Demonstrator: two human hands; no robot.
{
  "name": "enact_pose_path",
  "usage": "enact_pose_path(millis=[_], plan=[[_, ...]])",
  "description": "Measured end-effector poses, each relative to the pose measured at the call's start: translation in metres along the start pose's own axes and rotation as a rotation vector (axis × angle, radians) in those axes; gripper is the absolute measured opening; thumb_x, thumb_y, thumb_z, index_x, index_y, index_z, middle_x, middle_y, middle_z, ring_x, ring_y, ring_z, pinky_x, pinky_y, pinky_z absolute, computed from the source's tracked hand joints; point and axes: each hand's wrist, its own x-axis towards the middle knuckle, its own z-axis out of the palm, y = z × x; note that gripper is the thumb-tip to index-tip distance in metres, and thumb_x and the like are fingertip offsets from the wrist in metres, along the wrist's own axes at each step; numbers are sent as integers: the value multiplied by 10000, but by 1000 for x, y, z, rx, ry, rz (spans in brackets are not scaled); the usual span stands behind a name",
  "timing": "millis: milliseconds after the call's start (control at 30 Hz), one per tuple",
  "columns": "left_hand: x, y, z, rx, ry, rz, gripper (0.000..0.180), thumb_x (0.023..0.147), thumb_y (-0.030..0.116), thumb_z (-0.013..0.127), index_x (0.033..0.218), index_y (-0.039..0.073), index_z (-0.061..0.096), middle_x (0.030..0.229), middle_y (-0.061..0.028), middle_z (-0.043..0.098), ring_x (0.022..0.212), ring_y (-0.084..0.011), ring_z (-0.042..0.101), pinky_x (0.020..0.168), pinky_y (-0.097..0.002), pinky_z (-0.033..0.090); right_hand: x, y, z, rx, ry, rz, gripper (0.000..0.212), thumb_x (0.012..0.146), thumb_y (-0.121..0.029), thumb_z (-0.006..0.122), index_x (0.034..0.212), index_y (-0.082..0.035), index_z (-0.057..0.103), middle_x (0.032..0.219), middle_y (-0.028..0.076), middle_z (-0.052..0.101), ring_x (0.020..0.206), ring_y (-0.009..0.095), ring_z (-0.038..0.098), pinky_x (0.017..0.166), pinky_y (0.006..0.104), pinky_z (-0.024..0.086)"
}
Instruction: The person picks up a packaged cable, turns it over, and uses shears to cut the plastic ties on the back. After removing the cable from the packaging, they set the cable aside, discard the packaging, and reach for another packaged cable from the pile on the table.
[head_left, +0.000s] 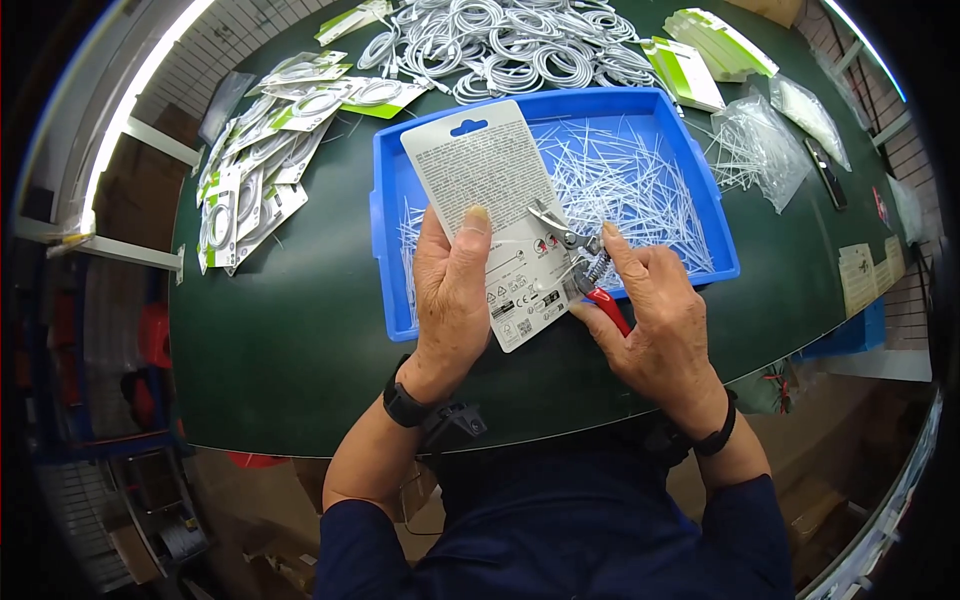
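From where I stand, the packaging card (pixel 508 190) is a pale, stiff rectangle with rounded corners, its top leaning to the person's left; dense lines of small dark print fill its upper half, symbols sit lower down, and tray-blue shows through the hanger hole. It is held over the blue tray (pixel 390 175), its lower end reaching past the near rim. The left grip (pixel 450 310) pinches it at the left edge, thumb flat across the printed face. The right grip (pixel 665 325) is wrapped around spring-loaded pliers (pixel 592 254), with a red handle and silver head, whose nose lies over the card's right edge; whether their jaws are parted I cannot tell. Thin white plastic ties (pixel 630 190) are strewn inside the tray. On the left, a broad band of green tabletop (pixel 290 340) separates the tray from the heaped cable packs (pixel 255 150), and another strip curves between its near rim and the person's body. The far side is tighter: coiled white cables (pixel 500 45) crowd right behind the rim, while a clear plastic bag (pixel 770 150) lies near the right wall.
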Motion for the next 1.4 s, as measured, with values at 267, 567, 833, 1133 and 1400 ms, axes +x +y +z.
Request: enact_pose_path(millis=[267, 567, 833, 1133, 1400], plan=[[-4, -11, 1, -33, -25, -40, 381, 1099, 241, 488, 1388, -7, 472, 1269, -125, 640, 1057, -126, 645, 914, -282, 550, -15, -4, 10, 144, -52, 154, 690, 798, -109, 834, 1424, 1, 564, 885, 114, 606, 734, 218, 575, 655, 337, 497], [0, -16, 10, -123, -89, -161, 471, 1107, 420, 456, 1332, 7, 479, 1179, -124, 664, 1001, -138, 683, 857, -286, 587, -23, -5, 4, 460, -149, 195, 685, 774, -37, 824, 1418, -32, 590, 873, 78, 601, 682, 157, 531, 619, 283, 469], [-2, -21, 19, 5, -42, -96, 492, 1109, 441, 429, 1343, 9, 455, 1172, -129, 667, 992, -159, 703, 838, -298, 605, -15, -3, -1, 391, -139, 147, 705, 760, -33, 828, 1424, -49, 590, 862, 76, 591, 681, 163, 537, 616, 288, 474], [-4, -22, 14, 9, -50, -94, 554, 1103, 449, 429, 1395, -21, 423, 1250, -193, 645, 1059, -241, 713, 883, -357, 618, -19, -2, 6, 333, -160, 135, 685, 768, -35, 828, 1412, -40, 597, 853, 72, 585, 653, 162, 532, 594, 289, 470], [7, -7, -1, -55, 43, -116, 462, 1116, 416, 415, 1323, 7, 469, 1142, -139, 676, 926, -183, 734, 778, -294, 628, -33, 4, 0, 454, -155, 222, 693, 766, -27, 818, 1421, -38, 591, 863, 86, 588, 686, 169, 564, 629, 279, 491]])
